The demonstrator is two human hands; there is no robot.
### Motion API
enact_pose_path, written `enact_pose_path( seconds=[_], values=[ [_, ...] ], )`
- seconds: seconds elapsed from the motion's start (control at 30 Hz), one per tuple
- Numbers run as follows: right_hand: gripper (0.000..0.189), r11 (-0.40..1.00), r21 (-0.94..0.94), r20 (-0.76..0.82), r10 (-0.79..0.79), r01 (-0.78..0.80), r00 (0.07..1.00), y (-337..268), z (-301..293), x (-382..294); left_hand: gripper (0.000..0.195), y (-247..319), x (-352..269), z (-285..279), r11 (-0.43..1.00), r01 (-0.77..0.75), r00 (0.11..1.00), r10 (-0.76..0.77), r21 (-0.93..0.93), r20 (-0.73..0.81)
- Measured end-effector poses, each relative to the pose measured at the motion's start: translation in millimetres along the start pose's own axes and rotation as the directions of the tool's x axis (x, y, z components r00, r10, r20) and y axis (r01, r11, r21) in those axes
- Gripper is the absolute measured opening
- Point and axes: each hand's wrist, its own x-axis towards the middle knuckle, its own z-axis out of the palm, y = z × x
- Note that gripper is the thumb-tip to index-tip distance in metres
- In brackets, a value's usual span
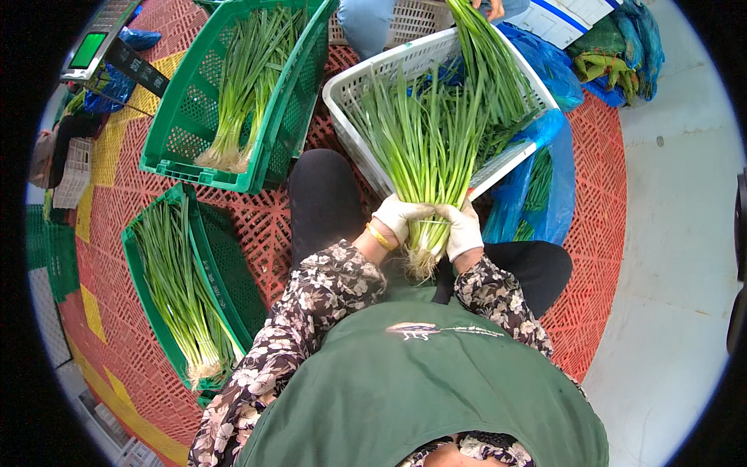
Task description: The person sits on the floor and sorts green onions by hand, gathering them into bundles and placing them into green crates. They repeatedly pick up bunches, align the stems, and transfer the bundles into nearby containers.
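A bunch of green allium stalks (435, 157), with white bases and pale roots, lies between both my gloved hands. My left hand (400, 216), in a white glove with a yellow bracelet at its wrist, grips the lower stems from the left. From the right, my right hand (462, 227), gloved too, closes around the same stems. A thin pale band crosses the stems between my hands. The roots point toward my apron, and the leaves fan out over a white perforated plastic crate (362, 87) holding more loose greens (502, 111).
A large green crate (280, 111) and a smaller one (213, 280), both holding bundled greens, stand left. Another person's hand (495, 9) is beside greens at the top. A digital scale (90, 55) stands upper left. Blue plastic bags (560, 204) lie right, on red grated flooring (595, 175).
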Motion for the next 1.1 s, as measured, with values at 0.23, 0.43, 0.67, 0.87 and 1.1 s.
enact_pose_path(
  seconds=[0.23, 0.43, 0.67, 0.87, 1.1],
  values=[
    [0.048, 0.976, -0.182, -0.028, -0.124, 0.117, 0.992, -0.8, -0.7, -4.2, 0.045, 1.3, -3.4, 2.4, 1.0, -0.016, 0.999, 0.017, -0.006, 0.05],
    [0.049, 0.892, -0.418, 0.013, -0.184, 0.172, 0.983, 4.6, -0.7, -4.1, 0.044, -2.9, -0.1, 0.7, 1.0, 0.001, 0.997, -0.003, 0.027, 0.071],
    [0.082, 0.943, -0.329, 0.342, 0.07, 0.05, 0.937, -4.8, -2.2, -14.6, 0.049, -1.8, -0.2, -6.1, 0.999, -0.046, 0.986, 0.043, 0.018, 0.16],
    [0.077, 0.98, -0.186, 0.423, 0.149, -0.075, 0.894, -10.8, -10.5, -14.4, 0.039, 0.6, -1.8, -10.8, 0.994, 0.056, 0.989, -0.042, -0.098, 0.142],
    [0.072, 0.962, -0.087, 0.394, 0.271, -0.258, 0.878, -8.2, -19.0, -9.7, 0.037, 7.8, 1.0, -11.0, 0.92, 0.071, 0.997, -0.049, 0.385, -0.066]
  ],
)
